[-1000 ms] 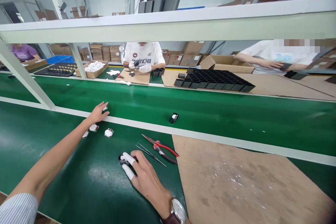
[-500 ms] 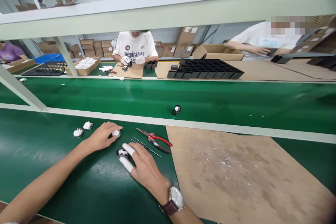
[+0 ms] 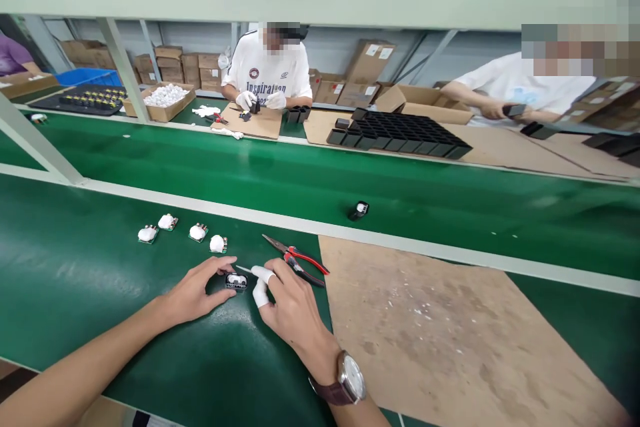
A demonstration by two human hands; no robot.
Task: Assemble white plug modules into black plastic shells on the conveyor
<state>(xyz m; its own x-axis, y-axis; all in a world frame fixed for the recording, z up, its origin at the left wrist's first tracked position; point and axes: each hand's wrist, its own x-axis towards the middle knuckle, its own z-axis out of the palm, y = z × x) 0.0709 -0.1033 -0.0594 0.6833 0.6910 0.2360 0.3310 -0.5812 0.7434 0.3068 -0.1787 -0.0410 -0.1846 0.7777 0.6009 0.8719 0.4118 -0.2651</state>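
My left hand (image 3: pixel 197 290) curls its thumb and fingers around a small black case (image 3: pixel 236 281) with white and dark parts inside, steadying it on the green bench. In my right hand (image 3: pixel 287 297), white-covered fingertips pinch a pair of tweezers (image 3: pixel 243 269). Only the thin tip shows, pointing left just above the case; the hand hides the rest. Beyond my left hand lie several small circuit boards with white rounded tops, the nearest board (image 3: pixel 218 244) just past my fingers. Red-and-black pliers (image 3: pixel 295 259) rest beyond my right hand.
A stained cardboard sheet (image 3: pixel 430 320) covers the bench at right. Past a pale rail (image 3: pixel 280 219), another black case (image 3: pixel 359 210) sits on a green belt (image 3: pixel 210 163). Across it, two people handle black parts near a block of black boxes (image 3: pixel 400 133). A white post (image 3: pixel 40 140) slants at left.
My left hand has left the circuit boards and come to the black case. My right hand has let go of the case and picked up the tweezers from the bench.
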